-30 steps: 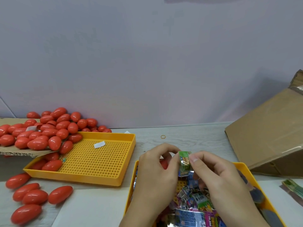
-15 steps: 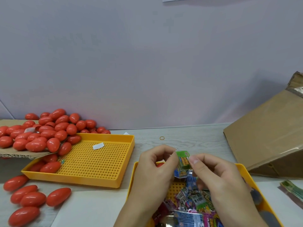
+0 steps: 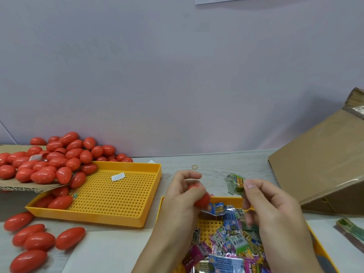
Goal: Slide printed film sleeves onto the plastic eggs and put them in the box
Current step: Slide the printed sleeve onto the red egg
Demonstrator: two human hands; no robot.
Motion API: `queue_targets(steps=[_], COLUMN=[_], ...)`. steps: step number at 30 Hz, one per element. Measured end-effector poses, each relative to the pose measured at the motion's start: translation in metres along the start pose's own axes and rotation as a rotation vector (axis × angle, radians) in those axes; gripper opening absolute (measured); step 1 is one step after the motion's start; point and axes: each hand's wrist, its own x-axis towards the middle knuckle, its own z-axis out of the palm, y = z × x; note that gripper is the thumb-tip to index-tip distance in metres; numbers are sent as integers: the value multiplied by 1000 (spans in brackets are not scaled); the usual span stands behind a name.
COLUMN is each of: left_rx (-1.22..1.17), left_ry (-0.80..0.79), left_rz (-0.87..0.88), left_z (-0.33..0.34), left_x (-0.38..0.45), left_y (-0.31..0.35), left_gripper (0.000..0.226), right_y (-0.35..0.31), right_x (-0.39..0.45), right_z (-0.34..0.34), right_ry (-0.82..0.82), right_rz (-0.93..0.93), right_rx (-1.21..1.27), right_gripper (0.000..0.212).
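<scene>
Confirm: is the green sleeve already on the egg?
No: the right hand pinches the green sleeve apart from the bare red egg in the left hand, with open table between them.

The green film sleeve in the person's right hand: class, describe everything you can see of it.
The green film sleeve is a small piece of glossy printed film, green with orange-yellow lettering and a clear, crinkled edge on its left. It is held in the air above the table, past the far rim of the near yellow tray, tilted. The right hand pinches its right end between thumb and fingers. It is apart from the red egg in the left hand, not yet slid on.
</scene>
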Motion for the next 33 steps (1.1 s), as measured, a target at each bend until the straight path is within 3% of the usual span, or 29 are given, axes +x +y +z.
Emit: queue_targets(steps=[3,6,13,16,18,23,28,33], left_rx=[128,85,5,19,26,-23,-54,-89], left_ry=[48,82,25,-14,-27,12,-60,-91], left_rz=[68,80,45,8,-1,15,10,15], left_z=[-4,-7,-4,-1,0,-2,0,3], left_x=[2,3,2,2,2,2,-1,-3], left_y=[-3,-2,1,1,1,1,3,4], left_gripper=[29,38,30,11,22,6,29,31], right_y=[0,-2,0,2,3,1,-3,-2], right_x=[0,0,0,-2,-3,-2,-2,-1], right_z=[0,0,1,4,4,2,3,3], right_ry=[-5,-4,-27,-91,-110,4,56,11], right_rz=[1,6,4,2,-5,-53,-81,-99], right_rx=[0,4,-78,-164,-190,-163,-90,-82], right_gripper=[26,26,19,19,20,21,9,18])
